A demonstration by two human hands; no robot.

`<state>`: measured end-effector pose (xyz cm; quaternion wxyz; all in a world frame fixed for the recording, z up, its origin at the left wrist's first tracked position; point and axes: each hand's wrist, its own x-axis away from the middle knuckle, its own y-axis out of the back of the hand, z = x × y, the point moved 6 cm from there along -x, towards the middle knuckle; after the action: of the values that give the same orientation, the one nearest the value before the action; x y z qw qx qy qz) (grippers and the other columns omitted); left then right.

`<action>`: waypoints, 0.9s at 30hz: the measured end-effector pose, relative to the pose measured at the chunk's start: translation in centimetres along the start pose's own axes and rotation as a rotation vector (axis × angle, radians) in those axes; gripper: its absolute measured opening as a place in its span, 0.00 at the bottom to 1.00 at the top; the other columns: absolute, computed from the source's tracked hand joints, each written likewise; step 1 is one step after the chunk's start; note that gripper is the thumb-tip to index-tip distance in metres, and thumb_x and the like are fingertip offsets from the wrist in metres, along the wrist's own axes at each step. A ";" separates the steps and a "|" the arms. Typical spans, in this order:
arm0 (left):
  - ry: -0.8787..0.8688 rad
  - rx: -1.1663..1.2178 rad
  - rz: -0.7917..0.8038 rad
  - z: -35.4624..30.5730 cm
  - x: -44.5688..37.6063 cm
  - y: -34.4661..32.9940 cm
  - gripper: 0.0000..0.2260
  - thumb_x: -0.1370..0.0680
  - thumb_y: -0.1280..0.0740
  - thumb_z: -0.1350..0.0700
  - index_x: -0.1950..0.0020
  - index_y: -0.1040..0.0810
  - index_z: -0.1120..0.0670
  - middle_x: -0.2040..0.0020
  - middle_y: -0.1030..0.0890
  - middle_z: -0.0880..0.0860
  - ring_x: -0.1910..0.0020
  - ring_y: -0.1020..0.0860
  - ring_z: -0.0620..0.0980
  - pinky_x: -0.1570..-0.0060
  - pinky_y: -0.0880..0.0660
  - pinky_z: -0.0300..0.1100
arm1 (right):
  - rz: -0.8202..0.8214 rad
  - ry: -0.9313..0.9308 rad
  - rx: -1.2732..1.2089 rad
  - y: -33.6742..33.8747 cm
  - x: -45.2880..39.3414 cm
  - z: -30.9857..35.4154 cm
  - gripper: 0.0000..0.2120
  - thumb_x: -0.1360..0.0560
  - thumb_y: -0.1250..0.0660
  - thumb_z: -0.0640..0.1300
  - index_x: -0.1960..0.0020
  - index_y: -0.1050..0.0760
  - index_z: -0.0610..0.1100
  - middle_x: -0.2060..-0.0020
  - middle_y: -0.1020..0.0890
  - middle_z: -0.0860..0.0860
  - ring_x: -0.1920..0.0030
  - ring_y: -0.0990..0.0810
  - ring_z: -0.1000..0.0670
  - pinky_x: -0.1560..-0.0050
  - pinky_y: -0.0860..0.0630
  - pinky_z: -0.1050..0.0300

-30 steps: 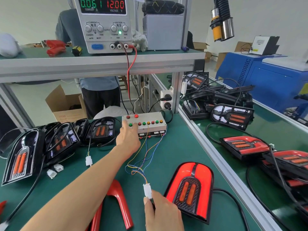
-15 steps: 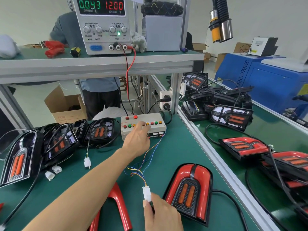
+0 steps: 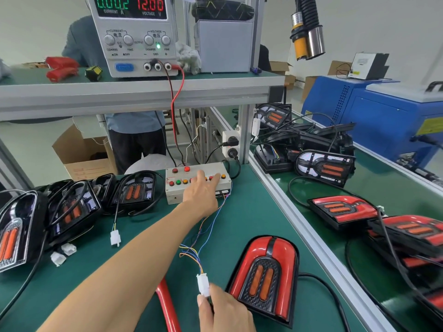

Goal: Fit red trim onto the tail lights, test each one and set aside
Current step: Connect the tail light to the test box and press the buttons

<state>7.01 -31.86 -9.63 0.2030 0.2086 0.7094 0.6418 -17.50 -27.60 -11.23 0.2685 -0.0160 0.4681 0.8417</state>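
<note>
Near the bench's front edge, right hand [image 3: 225, 310] pinching the white connector [image 3: 203, 284] — just beside the red-trimmed tail light [image 3: 265, 279], unlit on the green mat. Farther back toward the rear edge, left hand [image 3: 201, 191] stretched out, fingers straight on the button box [image 3: 197, 182].

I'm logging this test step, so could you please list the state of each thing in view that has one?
Tail light: red trim fitted, unlit, flat on the bench.
Connector: mated, pinched by right hand.
Button box: left hand fingers on its buttons.
Power supply: on, reading 0.002 A, 12.00 V.
Spare trim: loose on the bench.
</note>
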 end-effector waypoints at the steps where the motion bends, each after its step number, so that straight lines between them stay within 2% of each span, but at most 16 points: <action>1: 0.012 -0.009 0.013 0.0 -0.1 0.0 0.33 0.22 0.37 0.59 0.19 0.45 0.46 0.33 0.37 0.60 0.39 0.30 0.60 0.52 0.27 0.48 | -0.001 0.004 -0.011 0.0 0.0 0.0 0.26 0.63 0.11 0.53 0.68 0.17 0.58 0.81 0.27 0.61 0.83 0.28 0.60 0.82 0.34 0.69; 4: 0.029 -0.024 0.032 -0.2 -0.4 0.1 0.32 0.22 0.36 0.60 0.20 0.43 0.46 0.33 0.38 0.59 0.39 0.30 0.60 0.55 0.28 0.48 | -0.035 0.014 -0.014 0.4 0.0 -0.2 0.27 0.63 0.11 0.54 0.66 0.16 0.59 0.80 0.26 0.62 0.82 0.27 0.62 0.80 0.33 0.71; 8: 0.075 0.022 0.068 -0.2 -0.6 0.2 0.29 0.21 0.36 0.60 0.22 0.39 0.46 0.34 0.39 0.59 0.38 0.30 0.60 0.53 0.30 0.48 | -0.048 -0.013 -0.023 0.8 0.0 0.0 0.31 0.65 0.12 0.56 0.63 0.15 0.63 0.78 0.23 0.65 0.80 0.25 0.63 0.79 0.32 0.72; 13: 0.079 0.046 0.085 -0.3 -0.7 0.2 0.31 0.21 0.37 0.60 0.20 0.41 0.46 0.34 0.39 0.59 0.37 0.31 0.60 0.52 0.30 0.48 | -0.075 -0.041 -0.024 1.0 0.1 0.0 0.31 0.65 0.12 0.57 0.62 0.15 0.63 0.78 0.24 0.65 0.80 0.26 0.63 0.79 0.33 0.71; 14: 0.075 0.044 0.085 -0.2 -0.6 0.2 0.31 0.22 0.37 0.61 0.20 0.41 0.46 0.34 0.40 0.59 0.37 0.31 0.59 0.52 0.30 0.47 | -0.062 -0.045 -0.031 1.1 0.0 0.2 0.30 0.63 0.12 0.57 0.62 0.15 0.63 0.77 0.23 0.65 0.79 0.25 0.63 0.78 0.33 0.71; 17: 0.066 0.057 0.083 -0.1 -0.4 0.0 0.32 0.22 0.37 0.62 0.21 0.41 0.46 0.35 0.40 0.59 0.37 0.32 0.59 0.53 0.30 0.48 | 0.027 -0.027 0.014 0.6 -0.2 0.8 0.26 0.48 0.15 0.63 0.52 0.18 0.71 0.67 0.18 0.68 0.67 0.20 0.67 0.68 0.29 0.73; 18: 0.069 0.061 0.084 -0.1 -0.4 0.0 0.31 0.22 0.37 0.62 0.21 0.41 0.46 0.35 0.40 0.58 0.37 0.33 0.59 0.53 0.30 0.48 | 0.005 -0.029 0.015 0.9 -0.2 1.0 0.25 0.47 0.16 0.64 0.52 0.18 0.72 0.66 0.18 0.68 0.67 0.20 0.67 0.68 0.29 0.72; 20: 0.077 0.064 0.091 -0.1 -0.5 0.0 0.32 0.22 0.37 0.62 0.21 0.42 0.45 0.34 0.41 0.58 0.36 0.33 0.59 0.52 0.30 0.48 | 0.026 -0.069 -0.004 0.5 -0.2 0.7 0.25 0.48 0.15 0.62 0.53 0.16 0.67 0.68 0.18 0.66 0.69 0.20 0.66 0.69 0.29 0.71; 23: 0.089 0.073 0.103 -0.1 -0.5 0.1 0.34 0.23 0.37 0.63 0.20 0.44 0.45 0.33 0.41 0.58 0.36 0.33 0.59 0.52 0.29 0.48 | -0.013 -0.041 0.031 1.1 0.0 0.6 0.28 0.64 0.13 0.58 0.65 0.16 0.61 0.79 0.25 0.63 0.80 0.25 0.62 0.79 0.34 0.69; 25: 0.082 0.076 0.098 -0.2 -0.5 0.1 0.33 0.22 0.37 0.63 0.20 0.43 0.45 0.34 0.41 0.58 0.38 0.32 0.59 0.52 0.29 0.48 | -0.100 -0.041 0.076 1.0 0.1 -0.1 0.30 0.66 0.13 0.58 0.64 0.15 0.62 0.79 0.25 0.63 0.81 0.26 0.62 0.80 0.35 0.70; 27: 0.076 0.077 0.090 -0.1 -0.6 0.1 0.31 0.22 0.37 0.63 0.21 0.40 0.46 0.35 0.40 0.58 0.41 0.31 0.58 0.51 0.28 0.49 | -0.096 -0.031 0.020 0.6 0.4 0.1 0.32 0.66 0.13 0.59 0.62 0.15 0.64 0.78 0.24 0.65 0.81 0.26 0.62 0.79 0.34 0.70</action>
<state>7.43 -32.26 -9.52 0.1388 0.2236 0.7305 0.6301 -18.14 -27.58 -10.83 0.3161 -0.0229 0.4708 0.8233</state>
